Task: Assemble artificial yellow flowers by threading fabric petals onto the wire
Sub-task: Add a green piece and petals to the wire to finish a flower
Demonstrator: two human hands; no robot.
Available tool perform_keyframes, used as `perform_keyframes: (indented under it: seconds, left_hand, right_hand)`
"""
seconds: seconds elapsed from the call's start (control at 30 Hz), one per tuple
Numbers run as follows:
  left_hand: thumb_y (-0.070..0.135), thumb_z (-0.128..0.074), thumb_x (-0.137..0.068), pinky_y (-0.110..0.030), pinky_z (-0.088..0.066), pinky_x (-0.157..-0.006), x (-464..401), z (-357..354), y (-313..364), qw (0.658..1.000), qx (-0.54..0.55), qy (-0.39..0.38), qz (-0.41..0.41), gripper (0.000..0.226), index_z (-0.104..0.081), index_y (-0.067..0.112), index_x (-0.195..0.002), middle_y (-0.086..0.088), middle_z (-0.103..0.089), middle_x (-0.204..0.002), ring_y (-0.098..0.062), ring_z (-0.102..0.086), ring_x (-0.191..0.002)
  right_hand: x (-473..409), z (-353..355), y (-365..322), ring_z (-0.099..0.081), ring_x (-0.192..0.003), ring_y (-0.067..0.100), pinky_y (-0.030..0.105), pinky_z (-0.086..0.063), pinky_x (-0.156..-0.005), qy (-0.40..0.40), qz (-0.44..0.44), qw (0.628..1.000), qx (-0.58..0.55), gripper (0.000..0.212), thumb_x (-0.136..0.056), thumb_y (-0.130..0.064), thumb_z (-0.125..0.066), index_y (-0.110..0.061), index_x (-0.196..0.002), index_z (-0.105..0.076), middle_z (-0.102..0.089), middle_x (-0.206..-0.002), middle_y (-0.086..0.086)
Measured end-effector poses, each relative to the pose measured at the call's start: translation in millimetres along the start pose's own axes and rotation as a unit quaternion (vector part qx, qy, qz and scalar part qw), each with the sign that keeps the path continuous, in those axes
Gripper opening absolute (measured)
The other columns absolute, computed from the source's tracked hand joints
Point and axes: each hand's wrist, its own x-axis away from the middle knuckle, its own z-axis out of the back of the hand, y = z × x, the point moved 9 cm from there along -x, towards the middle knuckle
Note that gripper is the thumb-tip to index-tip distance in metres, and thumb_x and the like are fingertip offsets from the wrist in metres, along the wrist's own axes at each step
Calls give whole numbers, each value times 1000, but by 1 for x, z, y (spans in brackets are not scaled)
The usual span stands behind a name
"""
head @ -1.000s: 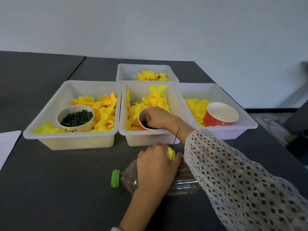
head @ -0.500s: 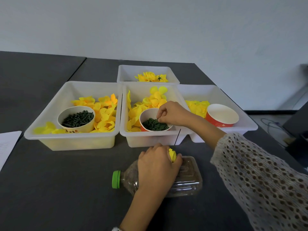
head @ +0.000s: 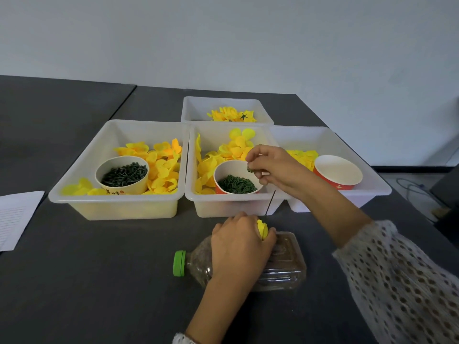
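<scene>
My left hand (head: 242,244) rests on a clear plastic bottle (head: 283,264) lying on the table and grips yellow petals (head: 262,228) threaded on a thin dark wire (head: 270,202) that points up. My right hand (head: 275,167) hovers above the red cup of green rings (head: 237,183) in the middle bin and pinches one small green ring (head: 249,169) between its fingertips. Loose yellow fabric petals (head: 233,147) fill the middle bin behind the cup.
Left bin (head: 74,192) holds petals and a cup of dark green pieces (head: 123,173). Right bin (head: 372,180) holds petals and an empty red cup (head: 337,171). Back bin (head: 198,108) holds finished flowers. Paper (head: 15,217) lies at the left table edge.
My right hand has lifted out of the red cup with a green ring pinched in its fingers and moved slightly right. My left hand has stayed on the bottle.
</scene>
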Motion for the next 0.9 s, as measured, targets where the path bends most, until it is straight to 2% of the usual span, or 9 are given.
perform_keyframes:
  seconds: [0.1,0.17,0.23,0.37,0.7,0.9]
  left_hand:
    - [61,-51,-87,-32,-29,-70,0,0,0,1000,-3,-1,-3,37,-41,29,-71,9,-55,-81,-16,-56,-80]
    - [61,-50,-87,-32,-29,-70,0,-1,0,1000,-7,-2,-5,38,-41,29,-71,9,-54,-80,-15,-55,-79]
    - [61,-51,-87,-32,-29,-70,0,-1,0,1000,-4,1,-5,39,-38,29,-69,11,-46,-76,-15,-49,-74]
    - [60,-52,-87,-32,-27,-69,0,-2,-1,1000,-1,1,-1,45,-30,29,-63,11,-42,-73,-12,-36,-69]
    - [59,-53,-86,-31,-28,-68,0,1,-1,1000,-7,6,5,49,-28,28,-59,10,-41,-68,-13,-36,-64]
    - [59,-53,-87,-31,-28,-69,0,0,0,1000,-7,1,7,47,-31,28,-61,11,-43,-70,-11,-37,-64]
  right_hand:
    - [36,-6,0,-49,-63,18,26,-36,-56,-50,-7,972,-231,20,-88,7,-39,-10,-82,-48,-46,-67,2]
    - [58,-8,2,-41,-61,17,24,-33,-53,-58,-17,954,-294,14,-77,3,-39,-10,-79,-43,-39,-66,3]
    - [73,-9,3,-38,-59,16,22,-31,-51,-55,-30,945,-320,12,-73,-1,-40,-10,-80,-43,-42,-68,4]
    - [85,-7,-1,-43,-58,12,20,-34,-51,-42,-35,946,-318,8,-78,-5,-47,-10,-85,-48,-52,-73,5]
    - [84,-11,2,-48,-57,8,15,-43,-53,-49,-35,963,-263,10,-81,-9,-56,-5,-90,-56,-62,-80,11]
    - [84,-8,3,-47,-57,9,16,-44,-54,-44,-24,972,-231,7,-92,-1,-50,-4,-91,-56,-62,-83,13]
